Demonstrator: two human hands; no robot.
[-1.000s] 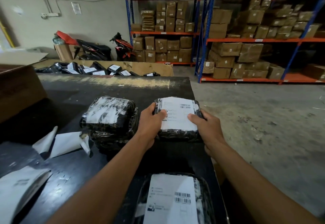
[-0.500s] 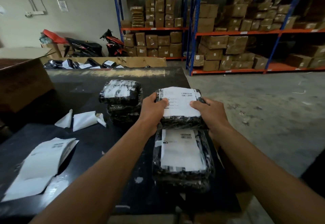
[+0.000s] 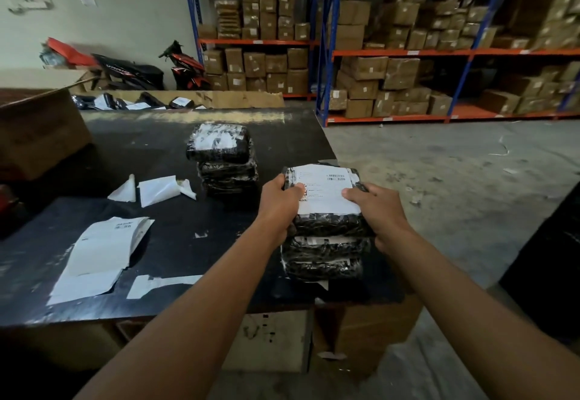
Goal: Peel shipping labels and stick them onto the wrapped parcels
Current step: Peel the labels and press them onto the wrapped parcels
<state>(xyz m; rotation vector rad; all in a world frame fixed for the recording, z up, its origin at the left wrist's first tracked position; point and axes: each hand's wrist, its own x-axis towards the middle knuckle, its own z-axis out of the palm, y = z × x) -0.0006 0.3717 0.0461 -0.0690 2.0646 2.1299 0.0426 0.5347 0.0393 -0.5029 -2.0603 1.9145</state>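
A: Where's the parcel?

B: By the right edge of the tabletop, toward the near right corner. It sits on top of a stack of other black-wrapped ones.

A: And the label?

B: White, flat across its top face, barcode at the far end.

A: Hands?

B: Both are clamped on it. The left hand grips the left end, thumb lying on the label's left margin, fingers curled under. The right hand grips the right end the same way, thumb on the label's right margin.

A: Anything else on the tabletop?

B: A 2nd stack stands toward the middle, left of the held one and apart from it; its top piece shows a crinkled white label. Left of that lie 2 curled backings. Near the left part of the near edge are white sheets, one with print, and a paper strip beside them. A carton stands at the left edge.

A: Behind?

B: Racks full of brown boxes, and a motorbike by the wall.
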